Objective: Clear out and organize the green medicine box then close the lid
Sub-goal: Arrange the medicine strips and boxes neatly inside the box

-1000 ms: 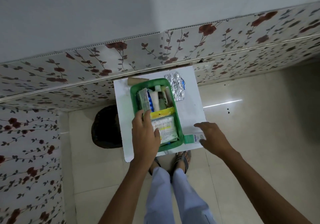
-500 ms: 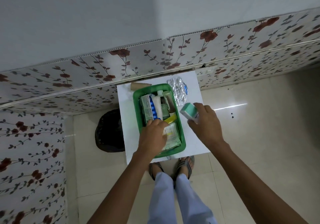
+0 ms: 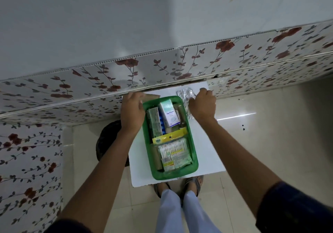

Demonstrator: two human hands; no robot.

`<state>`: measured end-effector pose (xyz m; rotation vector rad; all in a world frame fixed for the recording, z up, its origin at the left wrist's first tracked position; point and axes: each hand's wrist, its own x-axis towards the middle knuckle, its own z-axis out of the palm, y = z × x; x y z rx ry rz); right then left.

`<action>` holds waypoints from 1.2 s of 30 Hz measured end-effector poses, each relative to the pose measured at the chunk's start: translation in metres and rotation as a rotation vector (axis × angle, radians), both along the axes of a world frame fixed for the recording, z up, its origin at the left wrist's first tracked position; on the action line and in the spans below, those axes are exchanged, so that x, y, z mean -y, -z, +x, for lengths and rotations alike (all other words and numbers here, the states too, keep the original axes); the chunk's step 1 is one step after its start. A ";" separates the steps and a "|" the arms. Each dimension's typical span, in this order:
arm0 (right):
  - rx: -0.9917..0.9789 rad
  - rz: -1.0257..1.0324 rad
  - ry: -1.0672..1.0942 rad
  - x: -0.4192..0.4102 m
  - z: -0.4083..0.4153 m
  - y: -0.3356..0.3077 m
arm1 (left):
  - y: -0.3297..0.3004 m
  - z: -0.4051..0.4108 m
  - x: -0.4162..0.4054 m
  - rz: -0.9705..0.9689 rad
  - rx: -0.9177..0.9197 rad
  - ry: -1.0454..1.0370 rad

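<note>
The green medicine box (image 3: 196, 158) stands open on a small white table (image 3: 207, 148). Inside it lie a white-and-teal carton (image 3: 169, 114), a grey-green carton (image 3: 154, 123), a yellow packet (image 3: 169, 137) and a pack of cotton swabs (image 3: 173, 154). My left hand (image 3: 132, 110) lies at the box's far left corner, its fingers over the end of a brown flat piece (image 3: 153, 96). My right hand (image 3: 202, 105) is at the far right, fingers curled down onto the foil blister strips (image 3: 185, 94). No lid is visible.
The table's far edge meets a floral wall panel (image 3: 162, 67). A black round object (image 3: 106, 139) sits on the tiled floor left of the table. My sandalled feet (image 3: 195, 180) are just under the near edge.
My right hand has let go of the white-and-teal carton, which now lies inside the box, and has moved onto the foil strips. My left hand has left the box's contents for its far left corner.
</note>
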<state>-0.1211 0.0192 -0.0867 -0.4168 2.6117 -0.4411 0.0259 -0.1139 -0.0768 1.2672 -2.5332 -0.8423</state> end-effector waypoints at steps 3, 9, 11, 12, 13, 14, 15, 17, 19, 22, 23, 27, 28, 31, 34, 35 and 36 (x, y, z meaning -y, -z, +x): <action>0.170 0.160 -0.006 0.008 -0.015 0.023 | 0.011 -0.017 0.030 0.036 0.049 0.176; 0.166 0.098 -0.044 0.017 -0.019 0.045 | 0.017 -0.029 0.057 0.395 0.071 0.205; 0.137 0.006 -0.021 0.015 -0.022 0.037 | 0.020 -0.028 0.060 0.314 0.068 0.269; 0.111 -0.034 -0.001 0.012 -0.024 0.029 | 0.021 -0.027 0.061 0.269 0.050 0.320; 0.078 -0.069 0.021 0.010 -0.024 0.020 | 0.023 -0.026 0.063 0.222 0.035 0.383; 0.043 -0.111 0.044 0.006 -0.023 0.008 | 0.028 -0.024 0.064 0.158 0.033 0.456; 0.023 -0.167 0.068 0.002 -0.022 -0.005 | 0.034 -0.022 0.066 0.090 0.063 0.523; 0.069 -0.319 0.142 -0.009 -0.014 -0.033 | 0.048 -0.015 0.068 -0.037 0.169 0.614; 0.147 -0.442 0.191 -0.021 0.002 -0.059 | 0.059 -0.011 0.067 -0.141 0.285 0.584; 0.207 -0.460 0.121 -0.031 0.038 -0.076 | 0.065 -0.013 0.068 -0.246 0.464 0.413; 0.225 -0.456 0.098 -0.033 0.049 -0.075 | 0.065 -0.014 0.068 -0.236 0.486 0.369; 0.242 -0.396 -0.003 -0.038 0.076 -0.064 | 0.059 -0.004 0.069 -0.096 0.430 0.201; 0.221 -0.379 -0.049 -0.040 0.077 -0.062 | 0.055 0.002 0.068 -0.069 0.398 0.142; 0.190 -0.308 -0.248 -0.043 0.080 -0.059 | 0.034 0.029 0.056 0.032 0.333 -0.013; 0.183 -0.167 -0.511 -0.042 0.086 -0.051 | 0.011 0.054 0.033 0.154 0.192 -0.180; 0.191 -0.113 -0.615 -0.040 0.090 -0.048 | 0.003 0.060 0.024 0.183 0.136 -0.226; 0.202 -0.065 -0.710 -0.039 0.094 -0.046 | -0.005 0.066 0.014 0.206 0.078 -0.265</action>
